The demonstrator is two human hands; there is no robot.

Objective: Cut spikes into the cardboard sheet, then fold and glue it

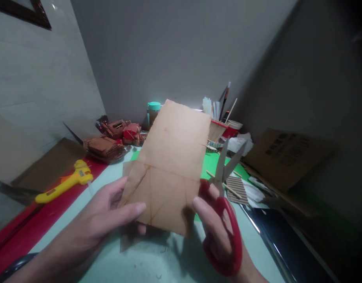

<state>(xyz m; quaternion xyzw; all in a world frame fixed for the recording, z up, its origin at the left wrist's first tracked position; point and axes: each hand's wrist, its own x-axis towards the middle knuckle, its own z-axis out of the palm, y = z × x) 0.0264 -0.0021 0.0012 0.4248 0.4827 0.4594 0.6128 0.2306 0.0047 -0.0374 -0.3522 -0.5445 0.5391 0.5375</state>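
The cardboard sheet [175, 153] is held tilted above the counter [166, 267]. The person's left hand [110, 214] has its fingers clamped on the lower left edge; the right hand [213, 222] pinches the lower right edge while carrying red-handled scissors [220, 180], blades spread.

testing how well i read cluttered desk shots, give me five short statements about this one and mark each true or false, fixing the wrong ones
1. The right hand holds metal scissors with red handles. True.
2. The scissors' blades are closed together. False: they are spread apart.
3. The left hand grips a flat, brown cardboard sheet. True.
4. Brownish lines mark the sheet's lower part. True.
5. The yellow plastic glue gun lies to the right of the sheet. False: the glue gun lies to its left.
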